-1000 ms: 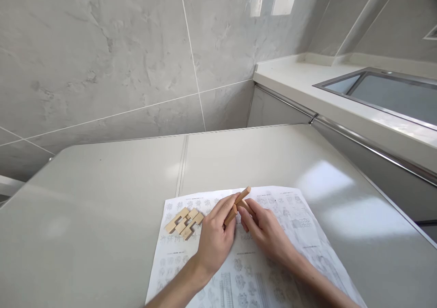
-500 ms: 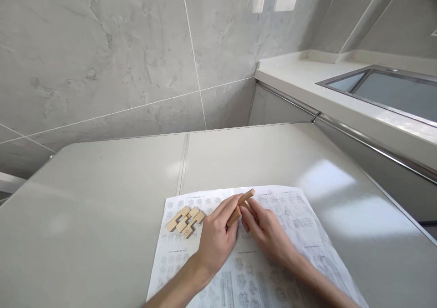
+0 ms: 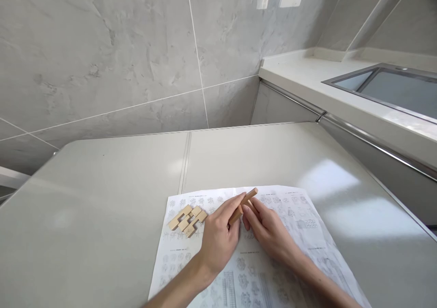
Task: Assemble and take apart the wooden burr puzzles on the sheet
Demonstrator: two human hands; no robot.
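Note:
Close together over the printed sheet, my left hand and my right hand are both closed on a few wooden puzzle pieces. One stick points up and to the right past the left fingers. Another shows its end between the thumbs, and my right fingers pinch a third part. The fingers hide how the pieces join. To the left of my left hand, notched light-wood puzzle pieces lie in a cluster on the instruction sheet, which carries small diagrams.
A pale, glossy table with a seam lies under the sheet. Beyond its far edge rises a grey tiled wall. At the right stands a white counter with an inset sink.
The view has shifted slightly, so everything sits a little further right. Both hands keep hold of the pieces, with hardly any change in their pose.

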